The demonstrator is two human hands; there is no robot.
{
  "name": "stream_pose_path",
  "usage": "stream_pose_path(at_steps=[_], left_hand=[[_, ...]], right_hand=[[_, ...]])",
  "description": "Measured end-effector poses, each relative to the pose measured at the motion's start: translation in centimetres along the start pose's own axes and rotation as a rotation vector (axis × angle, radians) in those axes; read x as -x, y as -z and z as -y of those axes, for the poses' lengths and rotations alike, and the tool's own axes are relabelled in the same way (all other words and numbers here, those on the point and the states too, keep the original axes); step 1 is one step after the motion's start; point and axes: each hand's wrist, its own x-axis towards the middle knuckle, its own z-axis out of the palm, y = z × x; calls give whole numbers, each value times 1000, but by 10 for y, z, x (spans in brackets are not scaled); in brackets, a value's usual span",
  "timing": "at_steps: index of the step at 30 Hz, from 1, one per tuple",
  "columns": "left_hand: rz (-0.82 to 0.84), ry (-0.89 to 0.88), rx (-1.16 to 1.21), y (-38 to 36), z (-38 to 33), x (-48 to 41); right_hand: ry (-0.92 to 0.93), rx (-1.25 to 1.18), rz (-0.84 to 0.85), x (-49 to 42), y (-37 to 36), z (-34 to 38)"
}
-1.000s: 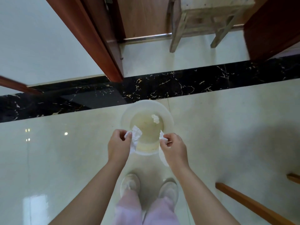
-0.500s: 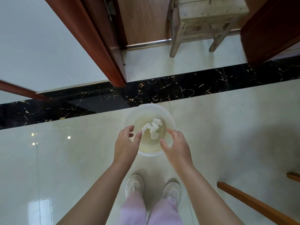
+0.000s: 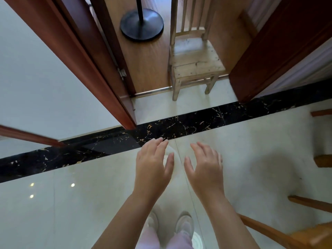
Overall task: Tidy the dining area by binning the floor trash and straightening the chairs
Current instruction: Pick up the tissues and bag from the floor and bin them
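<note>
My left hand (image 3: 152, 168) and my right hand (image 3: 204, 168) hang side by side over the pale floor tiles, fingers spread, nothing in either. Between them only a sliver of the translucent white bin (image 3: 175, 157) shows; the hands cover the rest, and the tissue trash inside is hidden. A small pale wooden chair (image 3: 194, 58) stands in the doorway ahead. Parts of orange-brown wooden chairs show at the right edge (image 3: 322, 160) and the lower right (image 3: 269, 229).
A black marble strip (image 3: 197, 123) crosses the floor ahead of the hands. A red-brown door frame (image 3: 100, 69) rises at the left and another (image 3: 280, 51) at the right. A black round stand base (image 3: 142, 24) sits beyond the doorway. My white shoes (image 3: 168, 225) are below.
Both hands let go of the white tissue pieces into the bin, then spread and rose. The view tilted up, so more of the doorway, chair and stand base shows.
</note>
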Motion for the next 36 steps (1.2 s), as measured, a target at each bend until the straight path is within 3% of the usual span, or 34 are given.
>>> stream_pose_path(at_steps=[5, 12, 18, 26, 36], left_hand=[[-94, -104, 47, 52, -77, -8], [-90, -201, -71, 113, -173, -2], [-134, -347, -14, 162, -241, 10], [-119, -657, 23, 213, -331, 39], [-1, -911, 113, 230, -358, 83]], right_hand=[[32, 45, -97, 2, 86, 17], [23, 56, -278, 20, 211, 25], [-16, 93, -404, 52, 289, 28], [-193, 172, -512, 111, 381, 30], [-509, 288, -558, 212, 424, 58]])
